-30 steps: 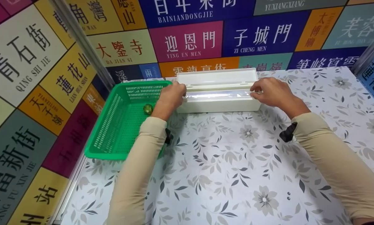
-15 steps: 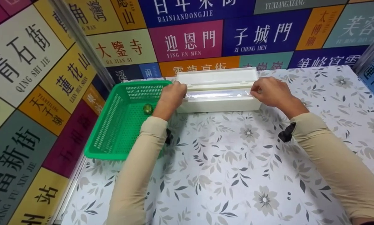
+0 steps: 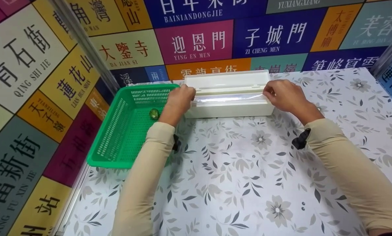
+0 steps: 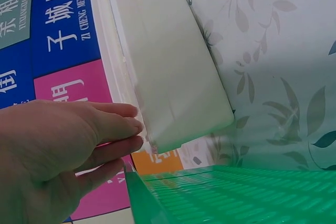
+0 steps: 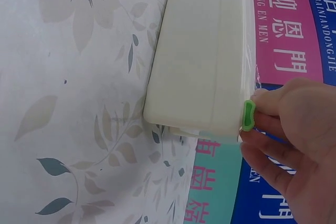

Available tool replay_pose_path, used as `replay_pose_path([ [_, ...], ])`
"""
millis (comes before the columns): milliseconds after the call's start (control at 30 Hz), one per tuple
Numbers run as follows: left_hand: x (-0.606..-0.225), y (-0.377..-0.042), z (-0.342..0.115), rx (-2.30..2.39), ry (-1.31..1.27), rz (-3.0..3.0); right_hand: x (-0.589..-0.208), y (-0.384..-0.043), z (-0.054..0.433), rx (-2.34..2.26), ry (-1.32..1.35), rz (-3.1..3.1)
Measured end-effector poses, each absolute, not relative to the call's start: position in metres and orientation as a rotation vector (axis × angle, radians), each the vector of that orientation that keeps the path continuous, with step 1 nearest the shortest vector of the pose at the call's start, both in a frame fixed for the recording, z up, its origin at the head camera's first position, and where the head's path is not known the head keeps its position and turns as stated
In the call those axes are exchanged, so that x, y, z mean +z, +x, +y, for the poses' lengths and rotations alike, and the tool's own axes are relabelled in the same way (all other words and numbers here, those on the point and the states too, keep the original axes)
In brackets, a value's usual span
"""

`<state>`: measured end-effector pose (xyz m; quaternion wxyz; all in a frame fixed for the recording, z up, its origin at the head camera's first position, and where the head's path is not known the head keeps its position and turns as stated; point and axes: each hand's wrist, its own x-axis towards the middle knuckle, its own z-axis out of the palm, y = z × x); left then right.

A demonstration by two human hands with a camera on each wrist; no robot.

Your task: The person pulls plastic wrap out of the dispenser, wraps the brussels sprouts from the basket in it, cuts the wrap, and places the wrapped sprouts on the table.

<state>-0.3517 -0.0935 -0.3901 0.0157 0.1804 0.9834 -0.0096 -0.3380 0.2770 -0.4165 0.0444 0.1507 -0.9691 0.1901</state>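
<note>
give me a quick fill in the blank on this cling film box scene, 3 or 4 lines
1. The white dispenser box has its lid ____.
2. The basket beside the left hand is ____ in colour.
3. The right hand is at the box's ____ end.
4. Clear film stretches between the two ____.

Missing words: open; green; right; hands

Dispenser box (image 3: 229, 105): on table (image 3: 248, 170), at far edge, against the wall. Basket (image 3: 130, 124): left of box, just beside it; small round item (image 3: 154, 113) inside. Left hand (image 3: 180, 97): at box's left end. Right hand (image 3: 282, 95): at right end.
</note>
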Motion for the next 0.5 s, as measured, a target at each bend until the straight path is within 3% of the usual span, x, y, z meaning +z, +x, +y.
replay_pose_path([
  [500, -0.3890, -0.3528, -0.0933, 0.098, 0.522, 3.065, -0.4193, -0.3390, 0.2767, 0.640, 0.422, -2.944],
])
